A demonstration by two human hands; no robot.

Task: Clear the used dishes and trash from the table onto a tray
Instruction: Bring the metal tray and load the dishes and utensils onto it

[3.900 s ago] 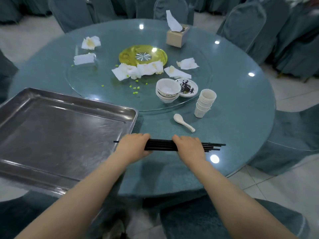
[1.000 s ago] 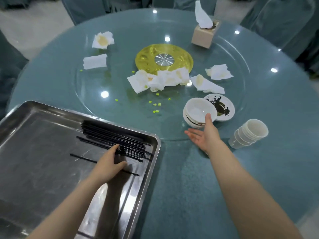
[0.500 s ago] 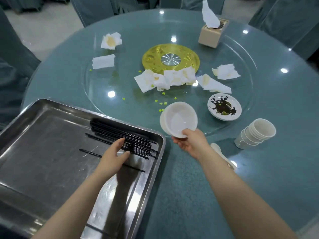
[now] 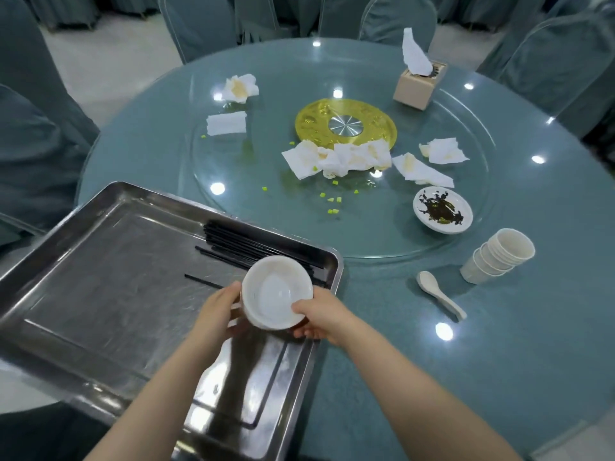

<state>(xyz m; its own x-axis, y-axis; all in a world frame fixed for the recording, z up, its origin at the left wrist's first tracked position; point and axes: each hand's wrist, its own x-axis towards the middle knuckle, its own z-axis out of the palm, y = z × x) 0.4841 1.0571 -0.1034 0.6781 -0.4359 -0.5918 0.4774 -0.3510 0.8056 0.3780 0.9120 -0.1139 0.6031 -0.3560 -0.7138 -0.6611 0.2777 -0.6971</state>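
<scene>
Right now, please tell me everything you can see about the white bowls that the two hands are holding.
The white bowls are a nested stack, glossy like ceramic; how many is unclear. The top one looks nearly clean inside, tilted toward the camera. They are held above the right end of the metal tray, partly hiding the black chopsticks. The left hand cups the left side; the right hand grips the near rim.

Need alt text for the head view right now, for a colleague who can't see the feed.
Both hands, left hand and right hand, hold a stack of white bowls above the metal tray, where black chopsticks lie. Napkins, cups, a spoon and a dirty dish remain on the table.
</scene>
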